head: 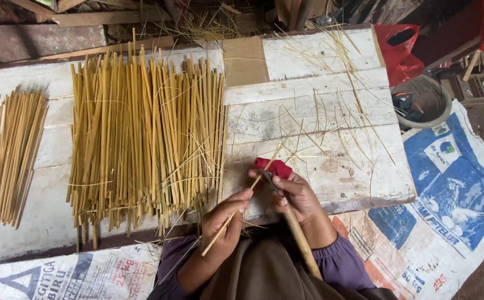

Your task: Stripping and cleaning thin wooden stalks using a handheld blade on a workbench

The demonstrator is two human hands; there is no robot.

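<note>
A thin bamboo strip (241, 204) is being shaved: it is pinched between the closed fingers of the left hand (225, 219), while a wooden-handled knife (292, 222) is gripped in the right hand (297, 197) against a red cloth (273, 166) (a guard, probably). The strip is held above the lap at the white table's (331, 111) near edge, its long axis diagonal, far tip pointing up-right. A steady draw along the blade is judged necessary next. Finished strips (147, 133) are piled left.

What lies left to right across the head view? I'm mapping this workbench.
Small bundle of bamboo strips → large pile of bamboo strips → left hand → right hand → red plastic bag → printed sack.
</note>
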